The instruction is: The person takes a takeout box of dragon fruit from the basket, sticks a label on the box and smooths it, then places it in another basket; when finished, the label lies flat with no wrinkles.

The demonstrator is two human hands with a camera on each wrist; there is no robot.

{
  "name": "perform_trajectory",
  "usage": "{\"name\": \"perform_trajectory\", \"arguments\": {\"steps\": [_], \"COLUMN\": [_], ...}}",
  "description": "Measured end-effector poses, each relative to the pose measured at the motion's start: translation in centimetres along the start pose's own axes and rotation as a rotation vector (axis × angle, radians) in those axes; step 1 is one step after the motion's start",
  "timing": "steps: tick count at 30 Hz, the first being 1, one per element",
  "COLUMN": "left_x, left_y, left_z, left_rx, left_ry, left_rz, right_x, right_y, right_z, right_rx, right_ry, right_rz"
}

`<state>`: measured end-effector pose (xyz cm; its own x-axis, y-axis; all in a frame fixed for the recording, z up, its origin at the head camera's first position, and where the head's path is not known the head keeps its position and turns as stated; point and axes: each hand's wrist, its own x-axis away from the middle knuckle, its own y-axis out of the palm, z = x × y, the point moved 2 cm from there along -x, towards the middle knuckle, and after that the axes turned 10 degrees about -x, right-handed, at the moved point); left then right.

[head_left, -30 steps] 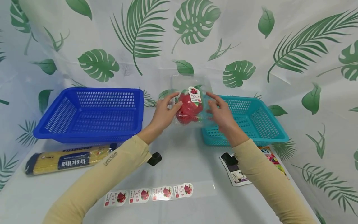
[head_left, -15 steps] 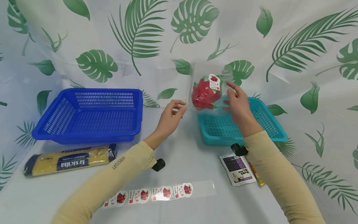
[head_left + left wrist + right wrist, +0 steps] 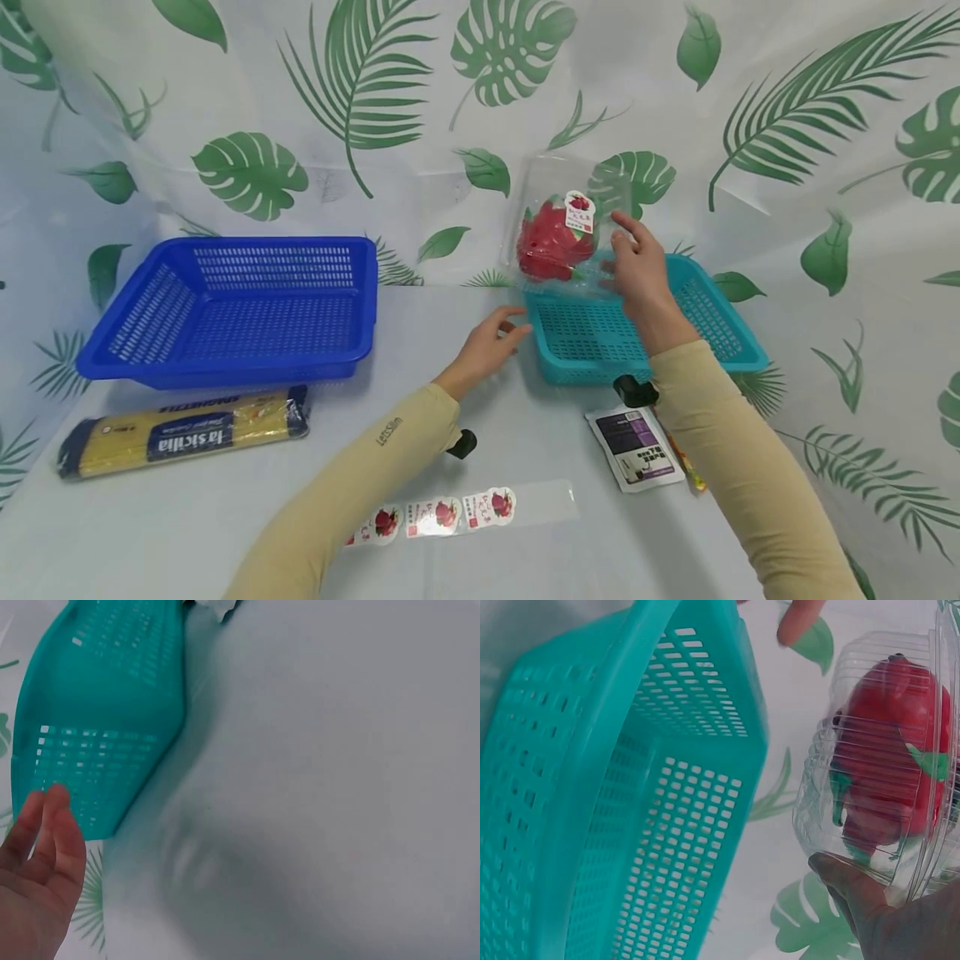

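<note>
My right hand (image 3: 641,271) grips the right side of a clear plastic clamshell box (image 3: 536,177), held tilted above the back left part of the teal basket (image 3: 738,367). Red fruit (image 3: 546,243) with green tips shows through the plastic. A white label with a fruit picture (image 3: 579,212) is stuck on the lid. Seen from the right wrist, the thumb presses the side of the box (image 3: 817,787). My left hand (image 3: 483,350) reaches to the teal basket's left rim, its fingertips at or touching the basket (image 3: 97,705) and its thumb apart from the index finger.
A blue basket (image 3: 225,367) stands at the back left, with a spaghetti pack (image 3: 187,433) before it. A strip of fruit labels (image 3: 435,517) lies near the front, partly behind my left sleeve. At right are a white and purple pouch (image 3: 636,450) and a colourful packet (image 3: 690,471).
The box has moved up and right from between both hands to above the teal basket, in my right hand alone. My left hand has let go and moved down and right to the basket's rim.
</note>
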<state>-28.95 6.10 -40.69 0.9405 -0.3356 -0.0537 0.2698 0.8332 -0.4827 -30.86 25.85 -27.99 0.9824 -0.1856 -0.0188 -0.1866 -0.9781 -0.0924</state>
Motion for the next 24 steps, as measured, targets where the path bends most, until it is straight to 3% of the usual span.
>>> {"name": "perform_trajectory", "arguments": {"steps": [5,12,24], "left_x": [-1.3,-1.4,-1.4], "left_y": [1.1,1.8,2.1], "left_z": [0.2,1.1,1.4], "left_rx": [0.002,0.024,0.066], "left_ry": [-0.009,-0.023,-0.065], "left_rz": [-0.045,-0.048,-0.057], "right_x": [0.0,-0.3,-1.4], "right_y": [-0.4,-1.6,-6.7], "right_z": [0.0,0.2,1.2], "right_rx": [-0.005,0.021,0.125], "right_ry": [0.027,0.044,0.07], "right_rz": [0.013,-0.003,-0.079]}}
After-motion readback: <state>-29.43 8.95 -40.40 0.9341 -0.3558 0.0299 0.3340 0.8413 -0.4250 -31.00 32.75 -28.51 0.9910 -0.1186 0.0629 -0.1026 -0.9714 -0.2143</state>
